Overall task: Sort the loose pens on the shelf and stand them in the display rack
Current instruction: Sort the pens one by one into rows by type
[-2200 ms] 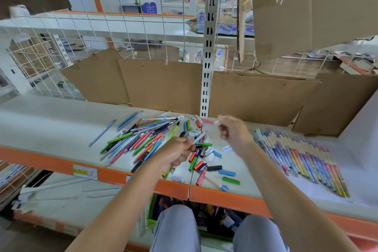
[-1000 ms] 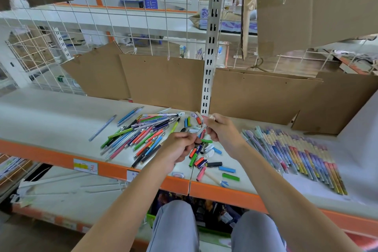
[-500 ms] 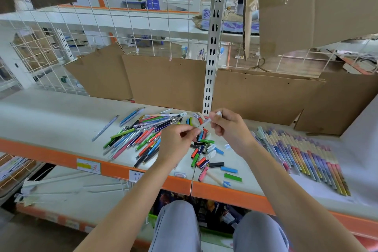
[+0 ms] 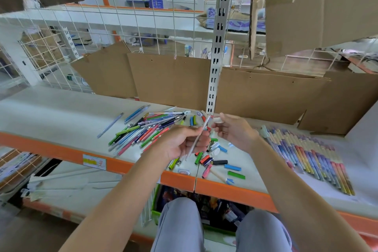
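Observation:
My left hand [image 4: 183,141] grips a thin pale pen [image 4: 199,136] that slants up toward the shelf post. Just to its right, my right hand [image 4: 235,132] pinches a small white cap [image 4: 218,119], held apart from the pen's upper tip. Both hands hover over the white shelf [image 4: 51,112]. A loose pile of coloured pens [image 4: 143,131] lies left of my hands. Short caps and pen pieces [image 4: 216,161] are scattered below them. A neat row of patterned pens [image 4: 306,153] lies flat on the right. No display rack is in view.
A slotted metal upright [image 4: 216,47] stands right behind my hands. Cardboard sheets [image 4: 173,80] line the shelf's back, with wire grid [image 4: 122,16] above. The orange shelf edge [image 4: 71,154] runs along the front; a green bin [image 4: 206,229] sits below by my knees.
My hands, joined on the pen half a second ago, have drawn slightly apart. The pen stays in my left hand and the white cap is in my right.

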